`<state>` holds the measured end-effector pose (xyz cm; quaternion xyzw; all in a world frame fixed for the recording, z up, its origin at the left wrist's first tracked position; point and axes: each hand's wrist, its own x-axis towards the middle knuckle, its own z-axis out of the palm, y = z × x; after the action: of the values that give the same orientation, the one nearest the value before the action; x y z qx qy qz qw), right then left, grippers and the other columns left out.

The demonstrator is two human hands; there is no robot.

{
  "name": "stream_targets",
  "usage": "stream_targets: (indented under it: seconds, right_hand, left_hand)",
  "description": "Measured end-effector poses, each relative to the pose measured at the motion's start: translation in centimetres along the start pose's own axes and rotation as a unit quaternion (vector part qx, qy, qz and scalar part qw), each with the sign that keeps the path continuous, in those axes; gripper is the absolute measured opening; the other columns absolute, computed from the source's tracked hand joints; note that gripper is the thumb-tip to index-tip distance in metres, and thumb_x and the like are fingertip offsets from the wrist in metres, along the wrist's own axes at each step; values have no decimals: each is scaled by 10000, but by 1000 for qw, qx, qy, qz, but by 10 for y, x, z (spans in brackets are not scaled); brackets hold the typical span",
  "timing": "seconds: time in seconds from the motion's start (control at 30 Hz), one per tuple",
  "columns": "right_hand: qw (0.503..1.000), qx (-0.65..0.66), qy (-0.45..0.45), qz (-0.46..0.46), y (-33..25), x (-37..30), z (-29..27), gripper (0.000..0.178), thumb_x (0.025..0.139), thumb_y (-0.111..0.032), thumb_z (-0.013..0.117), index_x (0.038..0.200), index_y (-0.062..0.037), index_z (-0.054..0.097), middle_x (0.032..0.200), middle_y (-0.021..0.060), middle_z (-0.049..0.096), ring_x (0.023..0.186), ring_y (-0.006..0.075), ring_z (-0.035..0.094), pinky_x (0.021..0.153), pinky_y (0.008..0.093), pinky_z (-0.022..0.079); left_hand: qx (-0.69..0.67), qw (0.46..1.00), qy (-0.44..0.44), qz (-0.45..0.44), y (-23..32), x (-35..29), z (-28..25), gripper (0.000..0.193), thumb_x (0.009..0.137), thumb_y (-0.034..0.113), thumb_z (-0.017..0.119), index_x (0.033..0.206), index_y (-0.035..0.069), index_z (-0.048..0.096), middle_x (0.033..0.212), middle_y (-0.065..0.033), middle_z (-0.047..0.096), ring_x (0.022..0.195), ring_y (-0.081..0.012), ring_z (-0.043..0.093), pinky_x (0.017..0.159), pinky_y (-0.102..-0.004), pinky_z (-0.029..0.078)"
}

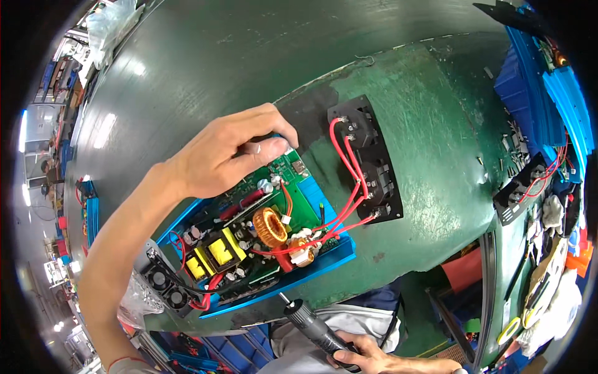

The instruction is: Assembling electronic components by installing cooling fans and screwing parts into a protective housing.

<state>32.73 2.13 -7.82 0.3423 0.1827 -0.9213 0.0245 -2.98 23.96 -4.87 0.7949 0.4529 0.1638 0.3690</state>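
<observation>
My left hand (230, 149) reaches over the far corner of an open blue metal case (336, 252), thumb and fingers closed around its edge beside the board. Inside the case lies a green circuit board (305, 202) with a copper-wound ring coil (270, 227) and yellow transformers (225, 249). Red wires run from it to a black socket panel (389, 181) lying on the right. Low in front, my right hand (361, 355) is wrapped around a black electric screwdriver (314, 327). The screwdriver's tip points up toward the case's near side, apart from it.
A black panel with two fans (168, 290) hangs by wires at the case's left end. Loose screws (514, 146) lie on the right of the green bench (442, 124), near another black panel (520, 190) and blue cases (570, 103). Yellow-handled scissors (509, 330) lie at the lower right.
</observation>
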Motion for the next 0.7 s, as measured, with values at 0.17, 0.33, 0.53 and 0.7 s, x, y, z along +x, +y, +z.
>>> stream_targets:
  seconds: [0.17,0.33,0.53,0.7]
  right_hand:
    - [999,-40,7,7,-2,-2,-3,320,967,-403,630,1067,-104,575,774,-31,576,581,46,441,516,218,342]
    - [999,-30,24,2,9,-1,-1,326,968,-395,634,1078,-95,570,792,-25,577,606,51,454,532,222,351]
    - [1000,-6,17,-12,3,-1,4,337,969,-406,637,1074,-93,565,792,-29,557,611,55,450,539,222,347]
    - [999,-36,12,-6,1,-1,4,333,967,-425,642,1028,-105,575,765,-41,532,610,56,448,539,230,351]
  left_hand:
    - [-15,999,-30,-1,4,8,-3,289,1042,228,433,1049,-2,606,962,-131,585,885,-279,570,811,-357,449]
    - [-31,999,-27,8,0,9,-1,322,1035,229,402,1019,-23,602,972,-149,588,900,-271,578,836,-358,449]
    - [-32,999,-14,8,-1,7,-2,289,1048,243,467,1015,-2,615,947,-128,608,869,-301,587,795,-374,468]
    - [66,994,40,-73,30,-5,-9,200,976,175,626,1133,52,638,980,-111,634,705,-240,626,638,-323,494]
